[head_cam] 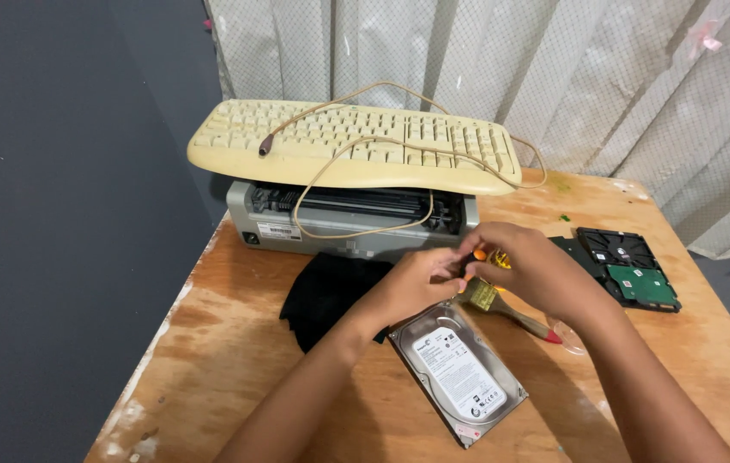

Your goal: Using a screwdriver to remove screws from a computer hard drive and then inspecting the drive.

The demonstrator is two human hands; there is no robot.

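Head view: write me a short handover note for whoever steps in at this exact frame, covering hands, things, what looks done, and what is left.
Left hand and right hand meet above the table, both pinching a small orange and yellow tool; its tip is hidden.
Silver hard drive lies label up on the wooden table, just below the hands, cover still on.
Small brush lies under the right hand.
Black cloth sits left of the hands.
Second drive with green circuit board lies at right, board side up.
Done: nothing visibly removed from the silver drive.
Left: cannot tell beyond that.
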